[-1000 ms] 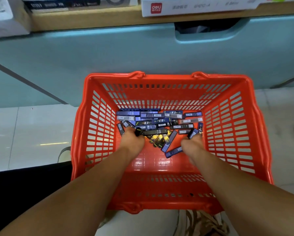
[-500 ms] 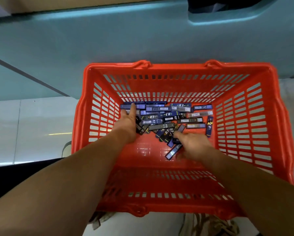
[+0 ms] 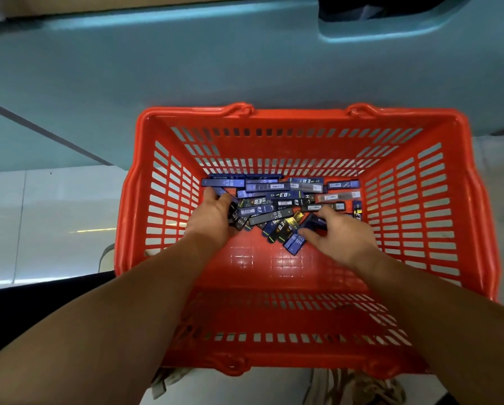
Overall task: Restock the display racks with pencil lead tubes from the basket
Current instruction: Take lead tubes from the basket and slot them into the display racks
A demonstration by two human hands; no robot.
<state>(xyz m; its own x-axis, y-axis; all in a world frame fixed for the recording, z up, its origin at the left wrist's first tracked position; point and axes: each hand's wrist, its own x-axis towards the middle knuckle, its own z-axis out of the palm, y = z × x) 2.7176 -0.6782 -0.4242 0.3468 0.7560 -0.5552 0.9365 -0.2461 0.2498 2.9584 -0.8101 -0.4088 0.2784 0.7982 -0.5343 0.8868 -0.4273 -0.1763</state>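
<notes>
A red plastic basket [image 3: 274,273] stands on the floor below me. Several blue and black pencil lead tubes [image 3: 277,197] lie piled along the back of its bottom. My left hand [image 3: 212,220] is inside at the left end of the pile, fingers stretched onto a blue tube [image 3: 223,182], while its thumb side keeps a few dark tubes [image 3: 239,219] against the palm. At the pile's front right, my right hand [image 3: 342,236] pinches a blue tube [image 3: 313,223] with curled fingers. Another blue tube [image 3: 294,242] lies just left of it.
A teal shelf base [image 3: 215,68] rises directly behind the basket, with a dark recess [image 3: 370,10] at the top right. Pale floor tiles [image 3: 49,223] spread to the left. A dark surface [image 3: 25,311] lies at the lower left, and beige fabric [image 3: 356,387] shows under the basket's near rim.
The view tipped down toward the basket. My left hand opened from a fist and reached to the back left of the pile. My right hand shifted left and closed its fingers on a blue tube.
</notes>
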